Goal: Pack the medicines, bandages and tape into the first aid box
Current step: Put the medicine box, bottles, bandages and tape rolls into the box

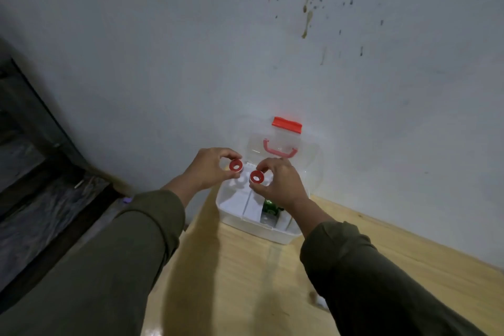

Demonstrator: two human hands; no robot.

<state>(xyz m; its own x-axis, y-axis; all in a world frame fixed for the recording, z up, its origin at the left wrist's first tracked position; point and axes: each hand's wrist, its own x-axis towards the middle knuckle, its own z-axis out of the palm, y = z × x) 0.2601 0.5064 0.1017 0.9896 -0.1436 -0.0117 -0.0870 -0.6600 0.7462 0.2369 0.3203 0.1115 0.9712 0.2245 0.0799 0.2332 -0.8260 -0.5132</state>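
Observation:
The white first aid box (pixel 253 228) stands open on the wooden table, its clear lid (pixel 311 169) leaning back against the wall with a red latch and a pink handle. My left hand (pixel 210 169) pinches a tape roll with a red core (pixel 235 166) above the box's far left corner. My right hand (pixel 281 183) holds a second red-cored tape roll (pixel 256 179) over the middle of the box. Inside, white dividers split the box, and a green medicine pack (pixel 268 206) lies in a compartment partly under my right wrist.
The wooden table (pixel 245 281) ends at a stained white wall (pixel 272 49) just behind the box. To the left the table drops off to a dark floor and a dark frame (pixel 41 123). A small whitish object (pixel 320 301) lies by my right sleeve.

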